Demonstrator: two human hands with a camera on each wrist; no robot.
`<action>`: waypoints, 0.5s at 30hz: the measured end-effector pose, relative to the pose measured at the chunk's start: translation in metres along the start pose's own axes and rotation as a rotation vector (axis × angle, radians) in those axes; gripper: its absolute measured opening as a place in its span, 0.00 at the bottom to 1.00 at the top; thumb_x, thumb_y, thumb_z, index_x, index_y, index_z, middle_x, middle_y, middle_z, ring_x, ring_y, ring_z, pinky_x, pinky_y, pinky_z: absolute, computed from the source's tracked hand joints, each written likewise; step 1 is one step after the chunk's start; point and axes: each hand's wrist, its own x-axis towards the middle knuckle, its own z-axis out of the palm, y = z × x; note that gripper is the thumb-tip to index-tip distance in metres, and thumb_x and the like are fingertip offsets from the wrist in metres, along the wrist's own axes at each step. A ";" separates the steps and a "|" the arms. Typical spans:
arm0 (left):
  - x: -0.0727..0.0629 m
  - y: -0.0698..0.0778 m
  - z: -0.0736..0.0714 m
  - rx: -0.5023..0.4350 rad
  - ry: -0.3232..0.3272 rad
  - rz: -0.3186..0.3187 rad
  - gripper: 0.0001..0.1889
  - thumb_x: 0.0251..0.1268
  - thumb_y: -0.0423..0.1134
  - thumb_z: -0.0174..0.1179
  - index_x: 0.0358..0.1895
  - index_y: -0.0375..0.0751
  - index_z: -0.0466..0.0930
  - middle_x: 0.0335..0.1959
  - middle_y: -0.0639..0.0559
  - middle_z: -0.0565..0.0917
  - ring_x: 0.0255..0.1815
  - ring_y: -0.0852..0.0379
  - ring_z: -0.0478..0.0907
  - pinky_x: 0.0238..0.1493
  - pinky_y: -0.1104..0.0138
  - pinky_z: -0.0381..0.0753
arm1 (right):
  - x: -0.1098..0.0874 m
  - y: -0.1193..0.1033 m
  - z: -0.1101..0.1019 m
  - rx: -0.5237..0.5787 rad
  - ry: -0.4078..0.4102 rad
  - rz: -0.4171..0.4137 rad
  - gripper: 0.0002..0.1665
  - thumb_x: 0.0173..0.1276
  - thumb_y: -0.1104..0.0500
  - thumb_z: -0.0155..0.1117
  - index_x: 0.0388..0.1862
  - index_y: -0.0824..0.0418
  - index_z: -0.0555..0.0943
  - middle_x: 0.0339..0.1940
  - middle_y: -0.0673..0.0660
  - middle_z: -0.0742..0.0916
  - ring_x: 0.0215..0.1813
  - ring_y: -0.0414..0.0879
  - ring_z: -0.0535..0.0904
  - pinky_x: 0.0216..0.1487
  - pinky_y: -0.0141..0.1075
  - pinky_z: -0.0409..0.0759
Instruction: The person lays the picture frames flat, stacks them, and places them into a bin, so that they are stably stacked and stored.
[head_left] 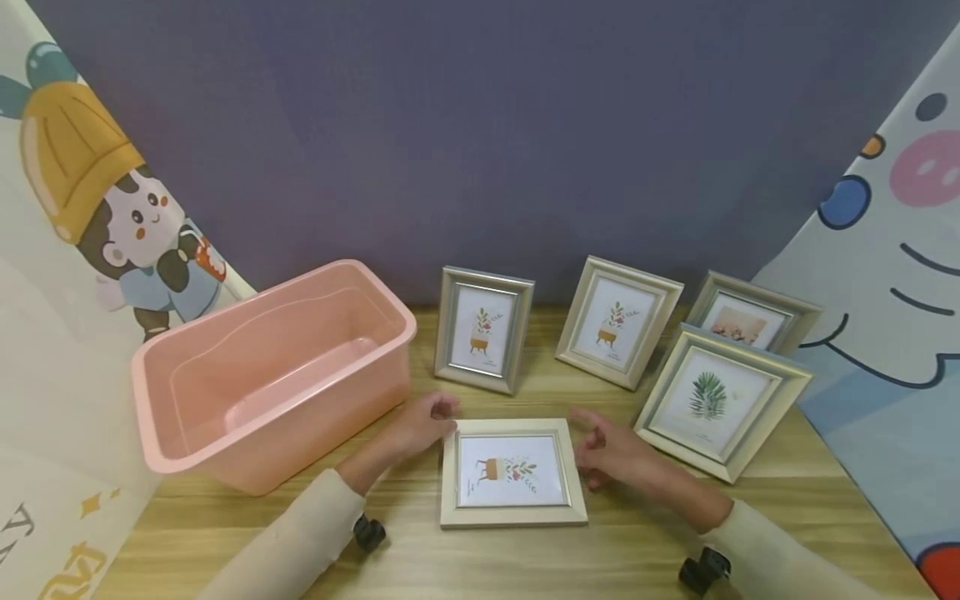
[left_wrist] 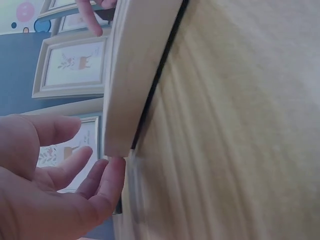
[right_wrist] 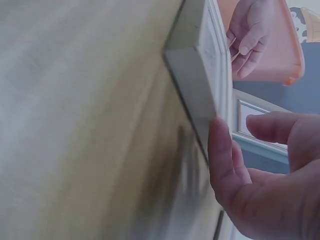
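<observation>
A cream picture frame (head_left: 513, 471) lies flat on the wooden table, its potted-plant print turned sideways. My left hand (head_left: 420, 425) is at its upper left corner, fingers loosely bent; in the left wrist view the fingertips (left_wrist: 116, 167) meet the frame's edge and the thumb stands away. My right hand (head_left: 622, 454) is beside the frame's right edge. In the right wrist view one fingertip (right_wrist: 219, 131) appears to touch the frame's side, with the thumb apart. Neither hand grips the frame.
A pink plastic bin (head_left: 315, 433) stands at the left. Behind the hands stand a potted-plant frame (head_left: 483, 329) and a similar one (head_left: 618, 323). To the right, a palm-leaf frame (head_left: 723, 404) partly covers another frame (head_left: 780, 308). A dark wall (head_left: 480, 133) rises behind.
</observation>
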 end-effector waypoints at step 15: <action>0.013 0.024 -0.004 -0.020 0.148 -0.026 0.38 0.67 0.37 0.59 0.79 0.37 0.56 0.76 0.33 0.63 0.76 0.33 0.62 0.73 0.40 0.67 | 0.021 -0.035 -0.017 -0.047 0.081 -0.109 0.40 0.73 0.68 0.55 0.81 0.62 0.57 0.45 0.68 0.81 0.42 0.56 0.81 0.38 0.50 0.87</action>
